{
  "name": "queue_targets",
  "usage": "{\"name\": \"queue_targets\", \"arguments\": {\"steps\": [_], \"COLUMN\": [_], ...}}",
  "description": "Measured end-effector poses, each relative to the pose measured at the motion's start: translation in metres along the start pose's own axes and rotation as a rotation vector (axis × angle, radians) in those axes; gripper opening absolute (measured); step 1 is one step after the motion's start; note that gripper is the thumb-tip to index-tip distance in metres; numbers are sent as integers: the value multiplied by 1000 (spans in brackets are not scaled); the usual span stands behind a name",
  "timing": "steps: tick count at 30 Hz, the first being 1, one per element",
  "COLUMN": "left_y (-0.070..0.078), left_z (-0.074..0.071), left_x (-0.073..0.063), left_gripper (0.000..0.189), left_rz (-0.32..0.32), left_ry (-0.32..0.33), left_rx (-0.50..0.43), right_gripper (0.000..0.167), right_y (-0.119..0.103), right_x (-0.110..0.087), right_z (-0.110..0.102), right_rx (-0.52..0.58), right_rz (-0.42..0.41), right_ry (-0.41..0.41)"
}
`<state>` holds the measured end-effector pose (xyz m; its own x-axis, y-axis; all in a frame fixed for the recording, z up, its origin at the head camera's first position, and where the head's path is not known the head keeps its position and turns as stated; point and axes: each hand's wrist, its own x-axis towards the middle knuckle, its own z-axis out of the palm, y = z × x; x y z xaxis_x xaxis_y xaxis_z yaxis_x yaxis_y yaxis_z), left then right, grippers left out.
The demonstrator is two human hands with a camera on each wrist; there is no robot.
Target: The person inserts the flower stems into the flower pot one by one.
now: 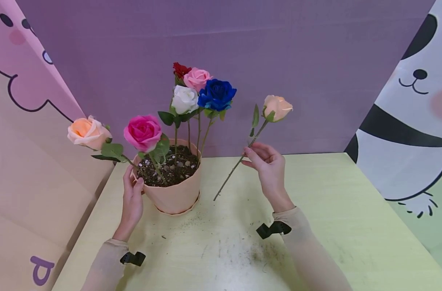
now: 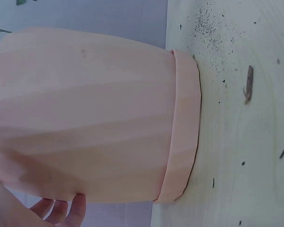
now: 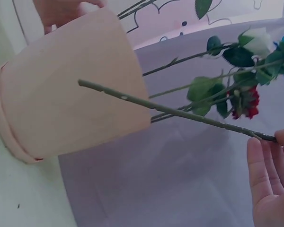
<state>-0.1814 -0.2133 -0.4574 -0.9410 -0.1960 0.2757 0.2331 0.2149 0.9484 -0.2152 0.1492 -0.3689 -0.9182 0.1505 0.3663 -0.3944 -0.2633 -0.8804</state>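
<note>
A peach rose [image 1: 277,108] on a long thin stem [image 3: 180,112] is pinched between the thumb and fingers of my right hand [image 1: 270,171]. The stem slants down to the left, its bare lower end apart from the pot in the head view. My left hand [image 1: 133,202] holds the left side of a pale pink flowerpot [image 1: 177,196], and its fingers [image 2: 75,210] touch the pot wall in the left wrist view. Dark soil [image 1: 179,169] with pebbles fills the pot. Standing in it are a magenta rose [image 1: 142,133], another peach rose [image 1: 89,133] leaning left, and several more flowers.
White [image 1: 185,100], blue [image 1: 217,95], pink [image 1: 197,79] and red [image 1: 181,70] blooms rise at the pot's back. Soil crumbs [image 1: 259,254] lie scattered on the pale table [image 1: 333,194]. A purple backdrop [image 1: 315,60] hangs behind, with printed cloths at both sides.
</note>
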Motion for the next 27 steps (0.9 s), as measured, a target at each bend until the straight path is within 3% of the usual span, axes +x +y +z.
{"name": "queue_targets", "arguments": {"steps": [10,16,23,27], "left_y": [0,0,0,0], "left_z": [0,1,1,1], "left_x": [0,-1,0,0], "left_gripper": [60,60,60,60], "left_rz": [-7,-4,-10,-21], "left_ry": [10,21,20,21], "left_rx": [18,25,23,23], "right_gripper": [27,30,23,32], "right_y": [-26,-42,-47,-44], "right_x": [-5,-10,-8,-5], "right_z": [17,33,55,69], "right_rx": [104,153,78,81], "right_rz": [-207,-337,-502,-530], "right_ry": [-23,-115,-203,-236]}}
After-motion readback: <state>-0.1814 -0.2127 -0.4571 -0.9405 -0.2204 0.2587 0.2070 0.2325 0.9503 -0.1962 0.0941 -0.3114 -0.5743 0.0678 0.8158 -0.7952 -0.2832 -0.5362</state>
